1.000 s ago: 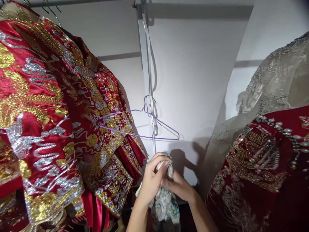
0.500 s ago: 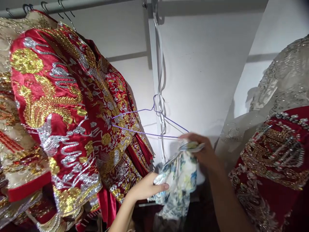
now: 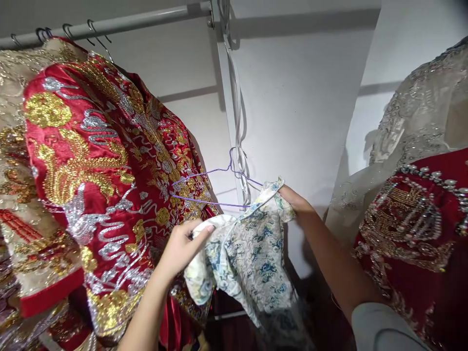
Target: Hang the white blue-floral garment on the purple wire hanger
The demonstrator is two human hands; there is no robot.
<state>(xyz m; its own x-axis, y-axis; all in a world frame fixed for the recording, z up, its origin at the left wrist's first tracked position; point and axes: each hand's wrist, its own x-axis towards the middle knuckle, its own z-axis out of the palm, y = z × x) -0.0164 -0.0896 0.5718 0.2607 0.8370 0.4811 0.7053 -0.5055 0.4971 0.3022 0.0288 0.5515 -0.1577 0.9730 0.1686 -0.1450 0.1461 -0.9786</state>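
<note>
A white short-sleeved garment (image 3: 256,258) with a blue and yellow floral print and a thin light piping at its neck opening hangs between my hands. My left hand (image 3: 186,241) is closed on its left shoulder edge, thumb on top. Behind the other shoulder is my right hand (image 3: 292,197), gripping the cloth there with its fingertips hidden by the fabric. A purple wire hanger (image 3: 204,173) hangs just beyond; its right end goes out of sight behind the garment's right shoulder, while its left end is outside the cloth.
On the left, a red embroidered jacket (image 3: 87,146) and other ornate clothes hang from a metal rail (image 3: 153,18). White cables (image 3: 236,92) run down the wall post. At right stand a beaded red gown (image 3: 405,229) and a sheer silvery dress (image 3: 413,107).
The bunched garment is now spread open, its neck and sleeves showing. My left hand has moved left and up, and the garment's right shoulder now covers the hanger's right end.
</note>
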